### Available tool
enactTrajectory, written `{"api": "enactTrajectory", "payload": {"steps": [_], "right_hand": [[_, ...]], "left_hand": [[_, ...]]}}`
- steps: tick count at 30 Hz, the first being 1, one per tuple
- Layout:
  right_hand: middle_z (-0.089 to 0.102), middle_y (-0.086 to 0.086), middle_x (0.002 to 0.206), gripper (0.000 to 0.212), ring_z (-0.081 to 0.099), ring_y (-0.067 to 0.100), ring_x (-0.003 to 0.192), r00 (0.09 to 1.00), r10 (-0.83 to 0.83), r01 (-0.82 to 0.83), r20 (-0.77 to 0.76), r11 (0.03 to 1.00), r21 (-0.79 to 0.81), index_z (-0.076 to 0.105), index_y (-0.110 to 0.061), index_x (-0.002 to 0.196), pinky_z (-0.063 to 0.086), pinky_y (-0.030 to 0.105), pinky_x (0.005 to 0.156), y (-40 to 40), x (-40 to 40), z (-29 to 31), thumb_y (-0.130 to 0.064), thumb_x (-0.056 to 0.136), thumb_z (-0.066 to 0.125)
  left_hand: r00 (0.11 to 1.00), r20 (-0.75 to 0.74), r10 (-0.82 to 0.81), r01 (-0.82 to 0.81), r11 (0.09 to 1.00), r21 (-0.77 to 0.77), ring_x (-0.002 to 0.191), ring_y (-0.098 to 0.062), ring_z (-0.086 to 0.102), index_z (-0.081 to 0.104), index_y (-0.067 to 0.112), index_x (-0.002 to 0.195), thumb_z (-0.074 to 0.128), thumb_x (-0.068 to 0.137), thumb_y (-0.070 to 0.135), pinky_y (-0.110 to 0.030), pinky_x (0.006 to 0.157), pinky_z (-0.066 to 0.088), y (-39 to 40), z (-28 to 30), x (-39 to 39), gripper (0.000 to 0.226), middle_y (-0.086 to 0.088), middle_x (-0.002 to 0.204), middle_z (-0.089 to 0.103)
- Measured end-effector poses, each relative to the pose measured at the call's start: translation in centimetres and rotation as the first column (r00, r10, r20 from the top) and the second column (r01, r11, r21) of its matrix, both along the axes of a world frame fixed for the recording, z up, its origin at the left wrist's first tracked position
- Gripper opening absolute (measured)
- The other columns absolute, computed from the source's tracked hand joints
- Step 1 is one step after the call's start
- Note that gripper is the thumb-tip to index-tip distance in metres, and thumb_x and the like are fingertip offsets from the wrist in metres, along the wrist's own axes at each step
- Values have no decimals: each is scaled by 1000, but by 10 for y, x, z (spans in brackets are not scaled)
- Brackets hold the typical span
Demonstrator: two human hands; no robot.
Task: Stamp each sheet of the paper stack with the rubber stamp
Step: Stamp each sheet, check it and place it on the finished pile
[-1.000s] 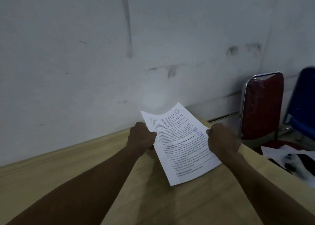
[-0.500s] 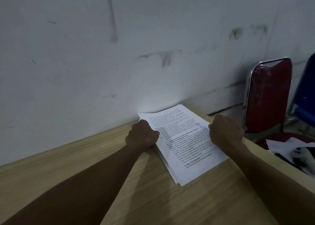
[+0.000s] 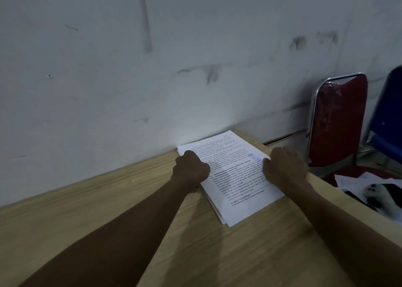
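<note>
A person's two hands rest on a paper stack (image 3: 235,173) lying at the far edge of a wooden surface (image 3: 130,221), close against a scuffed white wall (image 3: 152,69). The left hand (image 3: 191,170) sits on the stack's left edge with its fingers curled under; whether they pinch any sheets cannot be told. The right hand (image 3: 285,169) lies on the right edge, fingers bent down over the paper, and its grip too is hidden.

The top sheet, covered in printed text, carries a blue stamp mark (image 3: 254,157) near its right edge, just beside the right hand. That suggests at least this sheet is done. The sheets below are fanned slightly at the near corner, but their faces are hidden, so how many remain unstamped cannot be judged.

No rubber stamp or ink pad is in view. A red chair (image 3: 339,121) and a blue chair (image 3: 387,117) stand past the surface's right edge, with loose papers (image 3: 365,180) on the red seat.
</note>
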State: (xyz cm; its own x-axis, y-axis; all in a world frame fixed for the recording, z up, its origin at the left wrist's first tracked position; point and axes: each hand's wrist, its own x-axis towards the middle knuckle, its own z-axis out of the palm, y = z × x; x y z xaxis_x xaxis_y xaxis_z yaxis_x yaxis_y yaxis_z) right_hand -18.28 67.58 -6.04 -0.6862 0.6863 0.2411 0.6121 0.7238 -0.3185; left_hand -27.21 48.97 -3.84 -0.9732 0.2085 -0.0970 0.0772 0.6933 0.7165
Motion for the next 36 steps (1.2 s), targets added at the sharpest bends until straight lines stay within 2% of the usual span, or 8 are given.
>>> {"api": "enactTrajectory", "payload": {"steps": [3,9,13,17,21,27,31,36], "right_hand": [[58,11,122,40,54,31,114,1000,11,-11,2,1000,-21,56,-9,123,46,43,91,-1,2,1,-38,96,54],[55,11,131,48,50,31,122,996,90,-88,-16,993,72,53,-15,131,40,45,101,-24,14,2,-46,94,52],[57,16,127,50,47,35,123,998,64,-56,-27,971,233,61,-16,124,24,56,110,-54,35,9,-51,88,57],[49,16,132,49,36,33,132,997,76,-70,-22,973,220,58,-16,126,-3,59,110,-82,69,19,-49,89,56],[53,9,128,38,44,29,127,955,271,-258,-120,960,107,60,-20,120,14,49,111,-128,100,35,-43,90,61],[65,0,108,30,60,18,103,788,545,-590,-285,802,-97,67,-20,110,47,38,91,-225,148,46,-40,88,67],[68,-7,101,31,63,11,96,716,599,-678,-358,720,-151,67,-25,110,54,40,84,-285,169,46,-48,91,60],[64,-3,111,61,60,17,104,760,625,-648,-178,749,-138,55,-26,126,51,39,88,-331,180,51,-71,83,53]], "left_hand": [[999,24,-34,33,999,31,82,-32,68,57,8,97,65,81,22,-32,60,57,-2,3,4,23,-14,99,63],[992,78,-96,94,995,39,66,-29,64,52,7,92,61,88,27,-29,52,48,-19,37,22,22,-15,88,63],[991,69,-114,109,991,73,60,-27,62,51,6,83,63,86,26,-28,55,46,-47,66,42,24,-11,74,56],[994,23,-105,101,987,127,65,-27,68,58,2,88,65,83,25,-28,56,48,-91,86,68,24,-10,74,60],[992,-73,-100,114,967,229,75,-30,70,60,1,94,68,87,24,-32,60,51,-137,113,101,25,-13,81,64],[975,-220,24,52,943,330,71,-24,73,66,4,96,70,85,22,-32,58,53,-228,122,162,21,-12,88,70],[955,-271,117,-16,938,346,68,-21,72,68,6,92,69,86,18,-32,60,54,-289,111,196,14,-9,82,71],[950,-247,188,-103,942,319,66,-20,72,70,6,87,69,85,15,-28,57,51,-351,87,224,9,-10,80,72]]}}
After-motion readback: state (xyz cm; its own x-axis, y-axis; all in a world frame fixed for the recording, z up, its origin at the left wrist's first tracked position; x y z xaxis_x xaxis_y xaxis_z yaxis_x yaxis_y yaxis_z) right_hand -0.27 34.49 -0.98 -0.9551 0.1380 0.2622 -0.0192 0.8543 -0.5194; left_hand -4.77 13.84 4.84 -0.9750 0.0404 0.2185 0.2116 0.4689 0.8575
